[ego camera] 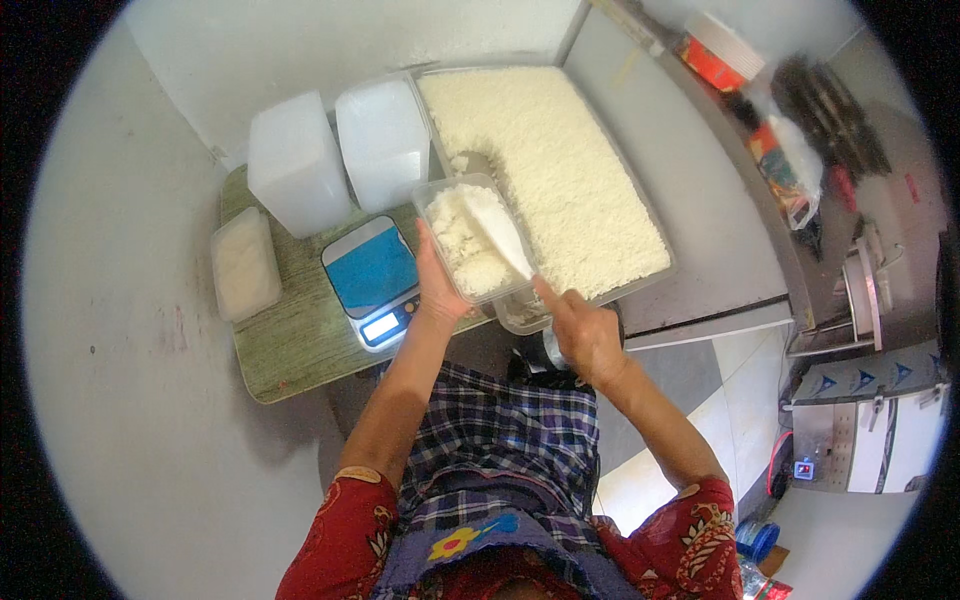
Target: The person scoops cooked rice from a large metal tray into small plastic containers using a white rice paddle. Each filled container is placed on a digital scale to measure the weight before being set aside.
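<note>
My left hand (439, 285) grips a clear plastic container (484, 294) from its left side, tilted above the near left corner of a large tray. Pale, crumbly food that looks like cooked rice (457, 232) partly fills it. My right hand (589, 330) holds a white rice paddle (499, 229), its blade lying on the food in the container. The large clear tray (666, 274) carries a wide layer of the same pale grains (555, 165), with a scooped-out hollow at its left. Left of my left hand sits a digital kitchen scale (373, 274) with a lit display and a blue platform.
A filled, lidded container (246, 264) rests at the green table's (300, 352) left edge. Two stacks of translucent containers, a left stack (296, 165) and a right stack (384, 142), stand near the wall. A grey counter (675, 187) adjoins the tray; bagged packages (787, 165) lie farther right.
</note>
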Demonstrator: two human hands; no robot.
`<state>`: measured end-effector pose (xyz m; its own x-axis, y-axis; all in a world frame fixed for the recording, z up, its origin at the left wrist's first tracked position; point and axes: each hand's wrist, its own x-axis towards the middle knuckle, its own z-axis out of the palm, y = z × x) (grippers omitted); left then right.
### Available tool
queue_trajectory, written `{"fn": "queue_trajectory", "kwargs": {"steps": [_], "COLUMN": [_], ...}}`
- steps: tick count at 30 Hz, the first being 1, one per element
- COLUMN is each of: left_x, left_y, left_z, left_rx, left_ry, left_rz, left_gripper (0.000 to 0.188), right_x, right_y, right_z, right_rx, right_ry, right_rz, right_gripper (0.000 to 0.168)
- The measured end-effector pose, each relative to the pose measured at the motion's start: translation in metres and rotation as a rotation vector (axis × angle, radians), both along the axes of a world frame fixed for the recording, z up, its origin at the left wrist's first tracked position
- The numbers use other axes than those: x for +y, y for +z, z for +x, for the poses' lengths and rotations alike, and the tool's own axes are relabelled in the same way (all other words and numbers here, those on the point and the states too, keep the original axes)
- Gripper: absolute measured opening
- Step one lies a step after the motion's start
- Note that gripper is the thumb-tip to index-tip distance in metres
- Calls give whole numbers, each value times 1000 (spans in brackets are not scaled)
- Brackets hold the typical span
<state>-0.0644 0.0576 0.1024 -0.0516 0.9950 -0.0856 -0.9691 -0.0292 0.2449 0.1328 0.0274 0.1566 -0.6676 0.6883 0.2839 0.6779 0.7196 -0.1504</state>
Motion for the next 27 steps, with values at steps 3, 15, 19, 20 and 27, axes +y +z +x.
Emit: {"fn": "queue_trajectory", "kwargs": {"steps": [3, 15, 19, 20, 27], "left_x": [-1, -13, -21, -24, -55], "left_y": [1, 6, 10, 9, -28], "left_z": [0, 6, 8, 6, -38], "left_rx": [-17, 2, 30, 24, 46], "left_ry": [24, 77, 78, 82, 182], "left_rz": [47, 26, -25, -13, -116], "left_gripper": [66, 65, 64, 64, 69], "right_x": [-15, -5, -2, -1, -3], "right_y": [1, 30, 21, 24, 13], "right_z": [8, 7, 2, 1, 12], "right_rx": [-91, -94, -191, -168, 121], "right_ry": [52, 67, 133, 135, -54], "right_rz": [52, 200, 193, 172, -127], "right_gripper": [59, 61, 57, 57, 54]}}
